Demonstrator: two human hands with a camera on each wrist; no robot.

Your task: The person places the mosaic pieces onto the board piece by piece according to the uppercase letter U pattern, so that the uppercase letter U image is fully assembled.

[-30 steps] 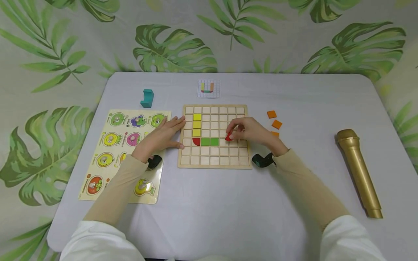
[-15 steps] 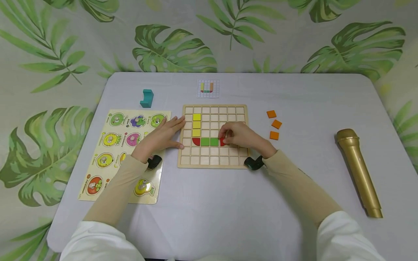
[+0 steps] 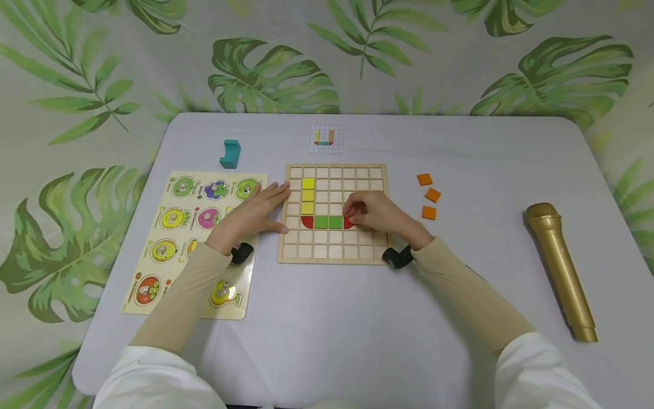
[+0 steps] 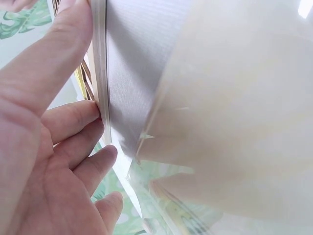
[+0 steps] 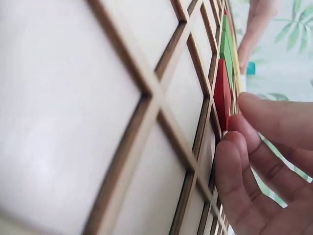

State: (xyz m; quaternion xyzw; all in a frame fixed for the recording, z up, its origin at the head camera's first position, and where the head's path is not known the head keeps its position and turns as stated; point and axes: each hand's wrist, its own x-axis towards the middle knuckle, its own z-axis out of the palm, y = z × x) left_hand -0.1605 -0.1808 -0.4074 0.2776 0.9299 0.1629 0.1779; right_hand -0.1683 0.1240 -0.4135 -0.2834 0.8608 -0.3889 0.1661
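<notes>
A wooden grid board [image 3: 334,261] lies mid-table with yellow square tiles [image 3: 308,195] in a column and green tiles [image 3: 328,222] in a row below. At the row's left end sits a red quarter-round tile [image 3: 307,222]. My right hand [image 3: 377,211] has its curled thumb and fingertips at another red quarter-round tile [image 3: 348,222], at the row's right end. The right wrist view shows this red tile [image 5: 222,93] standing a little proud of the grid, fingertips at its edge. My left hand [image 3: 252,215] is spread, its fingertips touching the board's left edge.
Orange square tiles [image 3: 429,212] lie right of the board. A small pattern card [image 3: 326,140] lies behind it. A fruit knob puzzle [image 3: 235,307] lies under the left arm, near a teal block [image 3: 231,154]. A gold microphone [image 3: 562,272] lies far right.
My right hand has moved left across the board with the red tile, bringing it beside the green tiles, where it now lies flatter. The left hand has stayed still.
</notes>
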